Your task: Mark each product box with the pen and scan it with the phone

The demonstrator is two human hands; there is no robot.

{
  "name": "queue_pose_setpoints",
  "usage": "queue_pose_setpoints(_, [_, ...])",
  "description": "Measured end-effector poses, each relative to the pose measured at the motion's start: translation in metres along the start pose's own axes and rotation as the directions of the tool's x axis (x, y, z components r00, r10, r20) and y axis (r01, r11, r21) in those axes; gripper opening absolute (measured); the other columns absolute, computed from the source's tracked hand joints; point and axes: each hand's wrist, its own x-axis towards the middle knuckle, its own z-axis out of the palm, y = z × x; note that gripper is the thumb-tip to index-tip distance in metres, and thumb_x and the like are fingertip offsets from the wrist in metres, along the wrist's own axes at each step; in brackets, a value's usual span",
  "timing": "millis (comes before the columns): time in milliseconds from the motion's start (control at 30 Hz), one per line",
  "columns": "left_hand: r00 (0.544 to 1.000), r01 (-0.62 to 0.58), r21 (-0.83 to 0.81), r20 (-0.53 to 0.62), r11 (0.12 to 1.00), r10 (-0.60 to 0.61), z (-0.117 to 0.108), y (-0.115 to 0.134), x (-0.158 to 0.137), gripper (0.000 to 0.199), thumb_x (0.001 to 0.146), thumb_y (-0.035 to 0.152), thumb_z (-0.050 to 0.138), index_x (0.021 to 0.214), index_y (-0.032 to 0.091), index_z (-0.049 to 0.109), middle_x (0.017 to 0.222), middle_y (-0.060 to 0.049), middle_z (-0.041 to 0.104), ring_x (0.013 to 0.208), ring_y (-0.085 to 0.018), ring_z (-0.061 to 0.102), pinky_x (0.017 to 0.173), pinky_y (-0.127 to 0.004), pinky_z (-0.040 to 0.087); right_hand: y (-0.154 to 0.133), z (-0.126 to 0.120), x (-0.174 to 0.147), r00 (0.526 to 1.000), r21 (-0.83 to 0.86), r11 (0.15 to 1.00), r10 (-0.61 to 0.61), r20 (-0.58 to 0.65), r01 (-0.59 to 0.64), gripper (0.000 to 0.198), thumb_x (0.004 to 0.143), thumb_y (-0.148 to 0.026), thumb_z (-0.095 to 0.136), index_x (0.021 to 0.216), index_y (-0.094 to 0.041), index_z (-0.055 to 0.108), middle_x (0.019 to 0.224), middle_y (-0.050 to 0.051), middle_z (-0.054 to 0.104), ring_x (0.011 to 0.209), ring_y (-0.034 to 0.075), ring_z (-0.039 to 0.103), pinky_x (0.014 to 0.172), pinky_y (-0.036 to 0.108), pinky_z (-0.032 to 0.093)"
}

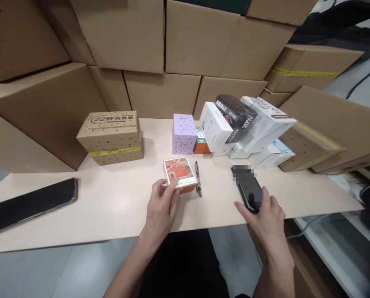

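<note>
My left hand [164,199] pinches the near left corner of a small box [181,169] with a red-orange picture on its top and a white border. The thumb lies on the top, while the other fingers are partly hidden. Just right of that box a dark pen [198,178] lies on the table. Farther right, my right hand [267,211] has its thumb and fingers around the near end of a black handheld device with a screen [252,191]. Its far end is blurred out by pixelation.
Behind stand a purple box [184,134], an orange box [203,145], and a pile of white and black boxes [234,118]. A taped carton [113,136] sits left of them. A black phone [32,203] lies at the table's left. Large cartons [200,41] wall the back.
</note>
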Motion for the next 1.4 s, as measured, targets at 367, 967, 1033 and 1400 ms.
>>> queue_pose_setpoints(367, [1.0,0.02,0.002,0.024,1.0,-0.02,-0.003,0.003,0.001,0.05,0.097,0.023,0.053,0.145,0.03,0.041,0.125,-0.011,0.048,0.094,-0.017,0.06,0.076,-0.029,0.057,-0.02,0.012,0.013,0.996,0.087,0.994,0.066,-0.052,-0.061,0.091,0.081,-0.061,0.055,0.149,-0.003,0.037,0.116,0.028,0.057,0.111,0.044,0.051,0.097,0.062,0.037])
queue_pose_setpoints(967, [0.99,0.055,-0.084,-0.122,0.995,-0.065,-0.013,0.009,-0.001,0.023,0.093,0.022,0.057,0.115,0.019,0.054,0.102,-0.008,0.06,0.09,-0.017,0.061,0.074,-0.029,0.055,-0.093,-0.017,-0.048,0.968,0.472,0.859,-0.1,-0.229,0.2,0.081,0.084,-0.049,0.065,0.152,-0.019,0.034,0.142,0.02,0.051,0.13,0.035,0.048,0.105,0.055,0.042])
queue_pose_setpoints(1033, [0.98,0.058,-0.123,-0.181,0.991,-0.08,-0.013,0.011,-0.003,0.014,0.093,0.021,0.056,0.107,0.018,0.058,0.096,-0.006,0.062,0.083,-0.015,0.061,0.072,-0.027,0.054,-0.107,-0.019,-0.054,0.952,0.49,0.831,-0.14,-0.274,0.263,0.08,0.085,-0.045,0.067,0.153,-0.021,0.032,0.141,0.019,0.051,0.13,0.034,0.048,0.105,0.054,0.043])
queue_pose_setpoints(1400, [0.884,0.298,-0.679,-0.068,0.67,-0.462,-0.004,0.023,-0.019,0.036,0.094,0.037,0.06,0.124,0.018,0.065,0.102,-0.008,0.072,0.087,-0.014,0.069,0.079,-0.026,0.059,-0.16,-0.001,-0.062,0.863,0.508,0.708,-0.311,-0.399,0.49,0.073,0.086,-0.037,0.068,0.149,-0.02,0.035,0.137,0.021,0.049,0.127,0.035,0.047,0.102,0.058,0.043])
